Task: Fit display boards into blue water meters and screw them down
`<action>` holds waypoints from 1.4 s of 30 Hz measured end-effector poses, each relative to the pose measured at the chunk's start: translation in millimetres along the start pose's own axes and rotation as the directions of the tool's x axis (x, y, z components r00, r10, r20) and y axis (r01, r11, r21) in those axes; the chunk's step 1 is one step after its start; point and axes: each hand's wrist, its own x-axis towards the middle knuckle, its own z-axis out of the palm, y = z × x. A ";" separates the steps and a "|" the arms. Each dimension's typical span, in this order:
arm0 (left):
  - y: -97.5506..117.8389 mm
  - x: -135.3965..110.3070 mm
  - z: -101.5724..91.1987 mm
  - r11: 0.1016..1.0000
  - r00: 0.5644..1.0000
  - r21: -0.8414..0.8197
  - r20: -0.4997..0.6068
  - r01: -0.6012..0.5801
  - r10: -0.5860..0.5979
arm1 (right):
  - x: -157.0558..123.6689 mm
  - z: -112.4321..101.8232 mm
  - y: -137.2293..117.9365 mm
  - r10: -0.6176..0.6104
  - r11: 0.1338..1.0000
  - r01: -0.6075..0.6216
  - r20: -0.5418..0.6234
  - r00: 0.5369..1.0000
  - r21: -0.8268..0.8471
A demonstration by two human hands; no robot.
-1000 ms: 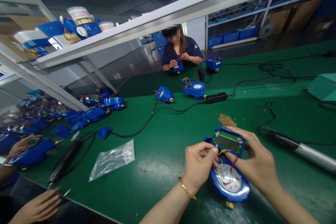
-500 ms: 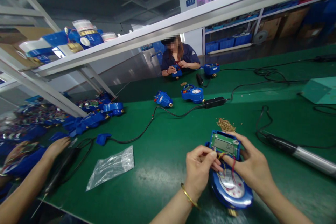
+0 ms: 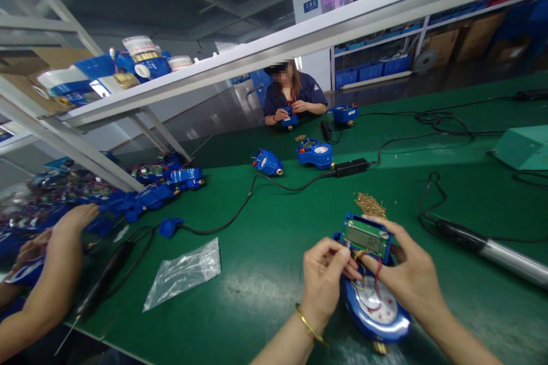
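A blue water meter (image 3: 377, 316) lies in front of me, its round dial facing up and a brass fitting at its near end. Its display housing holds a green circuit board (image 3: 366, 228) with a lit-grey LCD. Yellow and red wires (image 3: 377, 276) run from the board over the dial. My right hand (image 3: 413, 271) grips the housing from the right, thumb across its lower edge. At the lower left corner of the board, my left hand (image 3: 327, 274) is closed in a pinch at the wires; its fingertips partly hide what they hold.
Small brass screws (image 3: 369, 204) lie in a pile beyond the meter. An electric screwdriver (image 3: 475, 242) rests at right, another (image 3: 100, 279) at left near a co-worker's arm (image 3: 55, 279). A clear plastic bag (image 3: 184, 274), cables and further meters (image 3: 315, 153) lie on the green bench. Another person sits opposite.
My hands and the meter have barely moved. At left, the co-worker's near arm has drawn back and up, away from the screwdriver cable.
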 end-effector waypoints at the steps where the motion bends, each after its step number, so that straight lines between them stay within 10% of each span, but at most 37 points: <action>1: 0.5 0.6 -0.5 1.000 1.000 0.020 0.007 -0.002 0.002 | 0.3 -0.2 0.3 0.014 1.000 -0.014 0.004 1.000 0.013; 19: 11.4 25.9 -7.0 0.982 0.991 0.144 0.046 0.120 -0.128 | 23.1 -18.4 -4.8 0.075 0.976 -0.112 0.191 0.979 0.187; 26: 25.7 38.9 -19.8 0.836 0.961 0.497 0.249 -0.230 0.117 | 34.2 -27.7 3.1 0.037 0.974 -0.099 0.289 0.957 0.203; 31: 32.2 60.1 -29.0 0.668 0.816 0.509 0.507 -0.543 0.277 | 35.5 -24.1 1.5 0.015 0.980 -0.080 0.331 0.943 0.182; 36: 26.4 69.8 -27.1 0.813 0.802 0.396 0.581 -0.426 0.137 | 35.2 -29.8 8.7 0.048 0.977 -0.121 0.364 0.930 0.179; 42: 19.9 66.7 -23.9 0.797 0.825 0.406 0.532 -0.447 0.192 | 44.9 -71.7 -13.6 -0.216 0.926 0.296 0.316 0.924 -0.233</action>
